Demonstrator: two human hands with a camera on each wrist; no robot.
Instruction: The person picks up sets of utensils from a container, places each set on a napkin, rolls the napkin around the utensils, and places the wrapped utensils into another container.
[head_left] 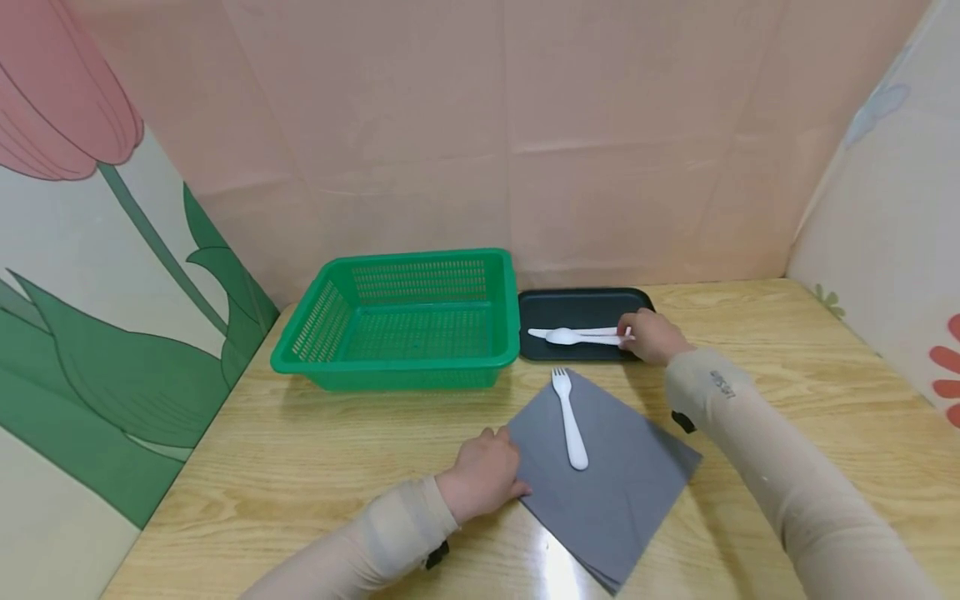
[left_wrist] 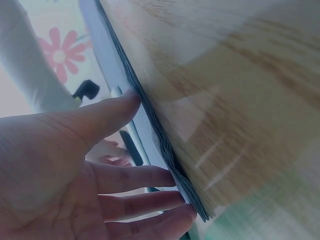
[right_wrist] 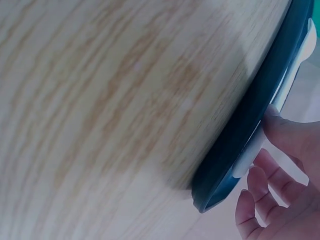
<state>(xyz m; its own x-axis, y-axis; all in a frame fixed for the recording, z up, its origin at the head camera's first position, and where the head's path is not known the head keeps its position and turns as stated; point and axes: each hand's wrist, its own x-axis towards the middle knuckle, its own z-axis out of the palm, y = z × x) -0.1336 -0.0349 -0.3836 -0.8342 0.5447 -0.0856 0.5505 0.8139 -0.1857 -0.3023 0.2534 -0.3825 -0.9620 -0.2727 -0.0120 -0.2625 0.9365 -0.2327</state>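
Note:
My left hand (head_left: 483,473) rests at the left edge of a stack of grey napkins (head_left: 637,475), its fingers fairly straight; the left wrist view shows the thumb and fingertips touching the layered edge. A white plastic fork (head_left: 573,429) lies on the napkins, tines toward the back. At the black tray (head_left: 585,304), my right hand (head_left: 651,335) pinches the handle of a white plastic spoon (head_left: 564,336) between thumb and fingers. Just behind the spoon, a white knife (head_left: 537,332) lies in the tray, its handle end hidden by the hand.
A green plastic basket (head_left: 412,365) with slotted walls stands left of the tray, close against it. Both sit on a wood-grain table (head_left: 795,367) near a pink-covered back wall (head_left: 615,167). Printed panels with flowers and leaves flank the table on both sides.

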